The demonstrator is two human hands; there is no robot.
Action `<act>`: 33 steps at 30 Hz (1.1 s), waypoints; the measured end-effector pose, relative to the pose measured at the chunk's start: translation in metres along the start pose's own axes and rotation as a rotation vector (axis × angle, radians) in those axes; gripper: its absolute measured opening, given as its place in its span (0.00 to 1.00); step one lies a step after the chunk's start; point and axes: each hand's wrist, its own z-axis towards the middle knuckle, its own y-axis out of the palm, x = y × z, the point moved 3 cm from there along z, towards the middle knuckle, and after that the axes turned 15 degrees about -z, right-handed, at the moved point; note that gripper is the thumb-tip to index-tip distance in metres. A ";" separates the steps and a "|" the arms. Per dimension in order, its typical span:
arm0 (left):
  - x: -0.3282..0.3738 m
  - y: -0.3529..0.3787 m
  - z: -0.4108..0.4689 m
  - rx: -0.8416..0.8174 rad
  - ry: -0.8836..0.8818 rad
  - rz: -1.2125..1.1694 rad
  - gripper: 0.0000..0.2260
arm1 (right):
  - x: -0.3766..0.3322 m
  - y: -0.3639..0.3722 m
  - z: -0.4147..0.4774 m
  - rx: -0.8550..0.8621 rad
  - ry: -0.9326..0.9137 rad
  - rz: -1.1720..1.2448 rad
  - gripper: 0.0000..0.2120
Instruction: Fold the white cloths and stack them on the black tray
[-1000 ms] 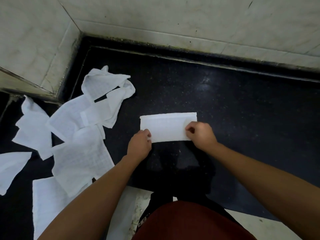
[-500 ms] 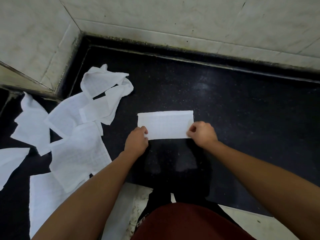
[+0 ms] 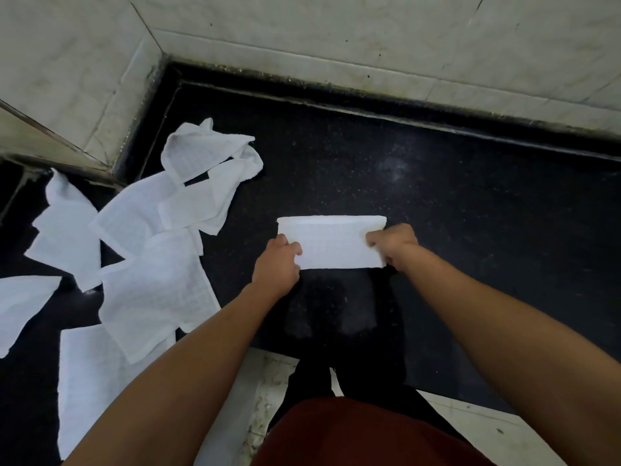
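Two hands work one folded cloth (image 3: pixel 336 243), which lies as a flat white strip on the black table (image 3: pixel 470 230), directly ahead of the person and well apart from the tiled wall (image 3: pixel 336 28). The left hand (image 3: pixel 277 264) pinches the strip's left end, fingers curled over the edge; the right hand (image 3: pixel 393 243) pinches the right end in the same manner. Each grip is therefore closed on the cloth. Holding both ends at once appears meant to keep the layers aligned and the edges square while the next fold is set up. Judged step: a halving of the strip end to end, not yet made. Several loose cloths (image 3: pixel 158 264) lie overlapping and rumpled on the left of the table, near the corner, evidently the stock waiting to be folded. The black tray cannot be told apart from the dark surface, and no finished stack is visible. Risk noted: thin fabric may slip out of register if one grip releases early.
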 end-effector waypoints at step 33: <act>-0.083 -0.053 -0.040 0.169 -0.151 -0.222 0.09 | -0.075 0.121 -0.041 -0.126 -0.413 -0.319 0.12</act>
